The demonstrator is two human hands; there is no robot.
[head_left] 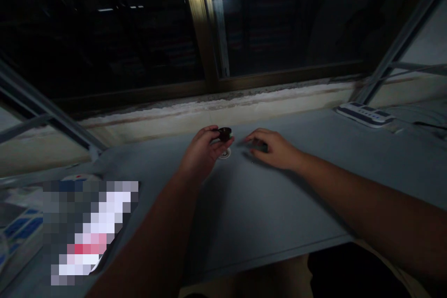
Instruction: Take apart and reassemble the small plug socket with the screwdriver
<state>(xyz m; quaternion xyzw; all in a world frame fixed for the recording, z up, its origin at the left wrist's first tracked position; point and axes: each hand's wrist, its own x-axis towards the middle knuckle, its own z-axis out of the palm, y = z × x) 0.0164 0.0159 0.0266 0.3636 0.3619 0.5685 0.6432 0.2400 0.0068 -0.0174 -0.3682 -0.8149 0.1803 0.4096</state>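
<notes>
My left hand (206, 149) grips a small dark round object (225, 133) with a glossy rim, held between thumb and fingers just above the table. Its exact kind is too dark to make out. Below it, a small white ring-shaped piece (224, 153) lies on the grey table (265, 205), partly covered by my left fingers. To the right, my right hand (274, 148) hovers low over the table with fingers curved and apart. Nothing shows between those fingers, and they do not touch the dark object.
A white power strip (365, 115) lies at the back right, with cables (426, 123) beside it. On the left are a pixelated, bright-screened device (101, 223) and blue-and-white packaging (24, 228). Metal frame legs (52, 116) stand at the table's side, and a dark window (139, 46) rises behind.
</notes>
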